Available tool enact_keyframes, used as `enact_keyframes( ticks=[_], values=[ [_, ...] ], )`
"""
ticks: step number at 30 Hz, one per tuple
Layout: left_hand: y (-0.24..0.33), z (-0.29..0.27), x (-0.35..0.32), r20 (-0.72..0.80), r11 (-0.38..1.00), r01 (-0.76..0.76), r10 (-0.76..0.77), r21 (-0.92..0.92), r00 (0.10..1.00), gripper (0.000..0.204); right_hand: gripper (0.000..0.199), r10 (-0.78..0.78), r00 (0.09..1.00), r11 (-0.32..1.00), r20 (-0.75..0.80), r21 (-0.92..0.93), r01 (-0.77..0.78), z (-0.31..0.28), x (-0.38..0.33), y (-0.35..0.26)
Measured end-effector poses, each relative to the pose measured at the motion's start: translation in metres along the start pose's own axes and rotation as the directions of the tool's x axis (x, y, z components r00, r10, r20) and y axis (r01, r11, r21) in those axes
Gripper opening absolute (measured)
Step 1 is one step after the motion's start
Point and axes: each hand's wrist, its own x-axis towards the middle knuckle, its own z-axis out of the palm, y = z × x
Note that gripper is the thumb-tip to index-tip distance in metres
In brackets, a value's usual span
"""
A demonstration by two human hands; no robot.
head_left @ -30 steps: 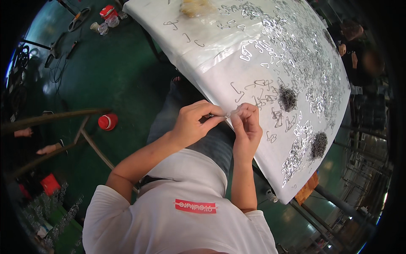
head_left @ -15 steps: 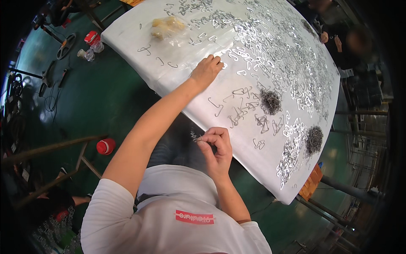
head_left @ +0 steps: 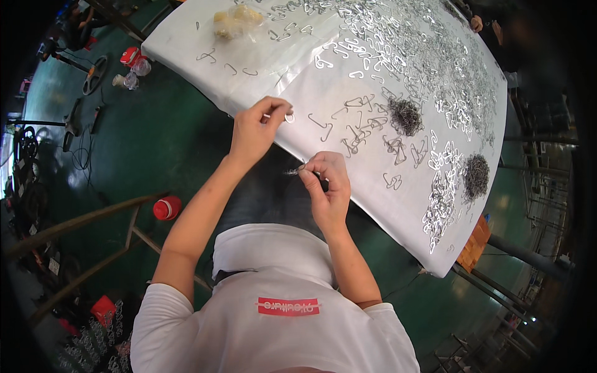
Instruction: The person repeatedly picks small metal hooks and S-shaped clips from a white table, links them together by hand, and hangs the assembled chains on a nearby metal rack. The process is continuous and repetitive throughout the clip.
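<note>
Just off the near table edge, my left hand [head_left: 254, 129] pinches a shiny silver metal hook [head_left: 290, 118] between thumb and fingertips. My right hand [head_left: 328, 181], lower and further right, has its thumb and index finger closed on a thin wire piece [head_left: 291, 171]; part of it looks coiled, but it is too small and blurred to make out fully. Both hands are apart from each other. Nearest to them on the white-covered table [head_left: 298, 93] lie loose bent wire clips [head_left: 356, 138]. Many more silver hooks [head_left: 444, 193] spread over the far and right parts.
Two dark tangled wire heaps, one nearer [head_left: 405, 117] and one further right [head_left: 476, 178], sit on the table. A clear plastic bag with yellowish contents [head_left: 237, 22] lies at the far left. A red container [head_left: 166, 208] and a wooden frame [head_left: 87, 225] stand left. Another person's hand [head_left: 476, 23] shows far right.
My left hand has drawn back from the table toward me, with a silver hook now visible in its fingers. My right hand has risen slightly in the view, still holding the wire piece.
</note>
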Motion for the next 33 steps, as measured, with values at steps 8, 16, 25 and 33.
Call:
enact_keyframes(
  ticks=[8,16,25,33],
  values=[
    [0.042,-0.008,-0.056,0.028,0.971,0.103,-0.099,-0.215,0.995,0.012,0.007,-0.068,0.998,0.997,-0.014,-0.033,0.067,0.004,0.000,-0.001],
    [0.048,-0.011,-0.064,-0.027,0.982,-0.123,0.120,-0.144,0.992,0.013,0.008,0.010,0.998,1.000,0.054,-0.027,-0.009,0.002,0.001,0.004],
    [0.040,-0.015,-0.068,-0.026,0.988,-0.099,0.097,-0.119,0.995,0.014,0.017,0.307,0.939,0.510,-0.154,-0.806,-0.299,-0.074,0.115,0.054],
    [0.041,-0.012,-0.073,0.006,0.975,0.029,-0.028,-0.220,1.000,0.010,0.018,0.175,0.982,0.575,0.067,-0.817,-0.047,-0.056,0.117,0.055]
  ],
)
